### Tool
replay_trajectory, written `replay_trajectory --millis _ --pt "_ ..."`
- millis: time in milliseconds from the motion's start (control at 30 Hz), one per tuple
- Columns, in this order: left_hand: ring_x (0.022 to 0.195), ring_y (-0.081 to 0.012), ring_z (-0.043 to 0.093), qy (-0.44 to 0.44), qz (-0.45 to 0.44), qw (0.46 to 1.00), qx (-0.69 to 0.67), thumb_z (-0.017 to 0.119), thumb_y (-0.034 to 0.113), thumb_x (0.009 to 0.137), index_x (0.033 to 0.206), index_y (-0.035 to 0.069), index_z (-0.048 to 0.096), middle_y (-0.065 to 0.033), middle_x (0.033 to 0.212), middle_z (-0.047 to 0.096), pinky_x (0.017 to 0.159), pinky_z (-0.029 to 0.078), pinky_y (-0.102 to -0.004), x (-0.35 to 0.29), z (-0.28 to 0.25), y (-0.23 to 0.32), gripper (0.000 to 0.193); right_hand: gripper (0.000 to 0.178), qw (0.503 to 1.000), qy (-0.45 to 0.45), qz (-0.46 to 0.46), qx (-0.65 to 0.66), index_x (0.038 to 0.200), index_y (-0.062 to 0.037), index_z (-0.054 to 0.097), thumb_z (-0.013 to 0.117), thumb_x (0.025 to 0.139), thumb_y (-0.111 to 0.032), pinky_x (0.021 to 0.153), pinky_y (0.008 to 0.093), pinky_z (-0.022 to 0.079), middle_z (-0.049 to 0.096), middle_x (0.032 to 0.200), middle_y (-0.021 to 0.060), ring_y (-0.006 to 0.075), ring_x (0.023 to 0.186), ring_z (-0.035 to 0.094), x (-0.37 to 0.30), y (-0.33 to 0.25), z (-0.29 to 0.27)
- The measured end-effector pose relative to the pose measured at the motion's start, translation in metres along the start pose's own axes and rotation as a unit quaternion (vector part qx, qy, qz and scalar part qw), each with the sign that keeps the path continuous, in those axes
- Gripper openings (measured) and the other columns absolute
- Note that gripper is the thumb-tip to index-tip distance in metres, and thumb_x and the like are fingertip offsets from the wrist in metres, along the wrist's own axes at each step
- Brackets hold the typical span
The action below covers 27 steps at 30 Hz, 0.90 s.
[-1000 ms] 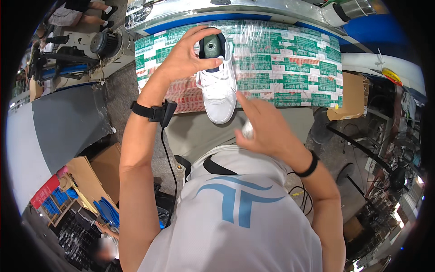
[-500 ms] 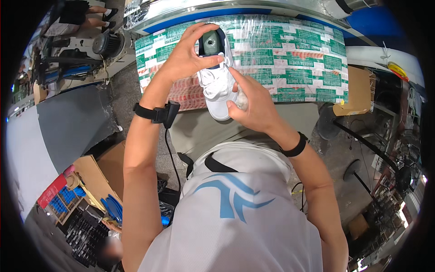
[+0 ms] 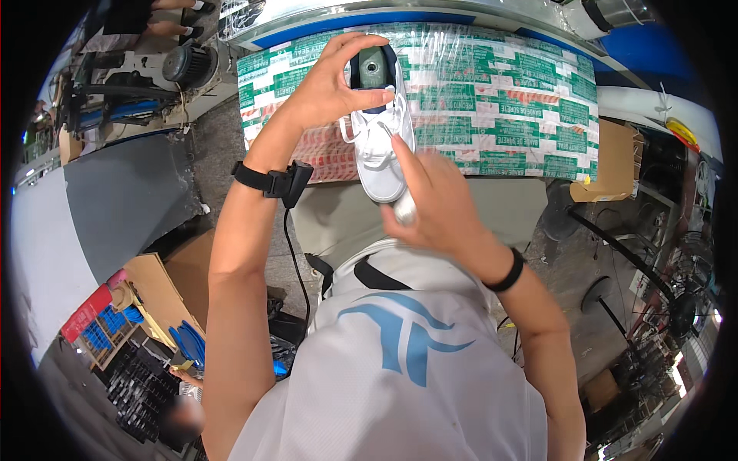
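Note:
A white lace-up sneaker [image 3: 379, 170] is held over the table, its toe toward me. A dark green shoe last [image 3: 372, 69] with a round hole fills its opening. My left hand [image 3: 330, 86] grips the heel end, the thumb across the tongue and the fingers around the far rim. Beside the toe is my right hand [image 3: 440, 196], slightly blurred. Its index finger reaches along the laces at the sneaker's right side. Curled in its other fingers is a whitish wad [image 3: 404, 209], partly hidden, whose material I cannot make out.
Green-and-white printed tape under clear film covers the table [image 3: 500, 100]. A cardboard box [image 3: 603, 157] stands at its right end. A black strap with a cabled device [image 3: 288, 184] circles my left wrist. Another person [image 3: 183, 417] is at the lower left.
My right hand has slid toward me, from beside the laces to the toe, with the whitish wad. The left hand keeps its grip. The whole view has shifted slightly.

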<state>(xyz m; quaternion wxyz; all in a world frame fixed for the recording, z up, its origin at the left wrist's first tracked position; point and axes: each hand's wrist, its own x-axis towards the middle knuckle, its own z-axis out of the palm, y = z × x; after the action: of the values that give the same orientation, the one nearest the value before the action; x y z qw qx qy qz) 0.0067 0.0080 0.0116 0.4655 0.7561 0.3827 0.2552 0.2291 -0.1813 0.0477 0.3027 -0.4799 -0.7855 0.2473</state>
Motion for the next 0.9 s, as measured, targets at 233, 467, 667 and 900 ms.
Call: replay_trajectory --millis 233,467,667,900 --pt "0.161 -0.0359 0.042 0.011 -0.012 1.000 0.000 0.102 0.037 0.083 0.159 0.022 0.063 -0.0131 0.165 0.050 0.133 0.040 -0.0524 0.001 0.006 -0.002 0.087 0.093 0.999 0.005 -0.043 -0.025 0.155 0.0147 0.054 0.089 0.079 -0.027 0.081 0.0493 0.055 0.065 0.102 0.0189 0.0373 0.089 0.066 0.026 0.007 0.046" --pt "0.160 -0.0358 0.045 0.014 0.010 0.999 0.029 0.101 0.038 0.083 0.159 0.021 0.064 -0.0138 0.166 0.050 0.134 0.036 -0.0502 0.000 -0.003 -0.010 0.087 0.093 0.969 -0.049 0.126 0.206 0.161 0.0112 0.049 0.088 0.084 -0.024 0.087 0.0466 0.056 0.066 0.107 0.0187 0.0365 0.097 0.068 -0.016 -0.023 0.008" --pt "0.156 -0.0361 0.049 0.030 0.019 0.999 0.034 0.103 0.034 0.080 0.156 0.021 0.066 -0.0150 0.164 0.049 0.127 0.048 -0.0481 0.002 0.004 -0.008 0.086 0.099 0.995 -0.053 0.059 0.063 0.164 0.0113 0.047 0.088 0.081 -0.025 0.087 0.0481 0.056 0.067 0.108 0.0181 0.0365 0.098 0.068 0.001 -0.010 0.004" --pt "0.161 -0.0352 0.044 0.026 0.001 0.999 0.025 0.100 0.032 0.085 0.160 0.022 0.063 -0.0140 0.165 0.051 0.134 0.038 -0.0511 -0.002 0.008 -0.005 0.085 0.095 1.000 0.012 -0.023 -0.001 0.155 0.0154 0.052 0.089 0.081 -0.030 0.087 0.0495 0.057 0.067 0.106 0.0226 0.0384 0.100 0.069 0.013 0.003 0.046"
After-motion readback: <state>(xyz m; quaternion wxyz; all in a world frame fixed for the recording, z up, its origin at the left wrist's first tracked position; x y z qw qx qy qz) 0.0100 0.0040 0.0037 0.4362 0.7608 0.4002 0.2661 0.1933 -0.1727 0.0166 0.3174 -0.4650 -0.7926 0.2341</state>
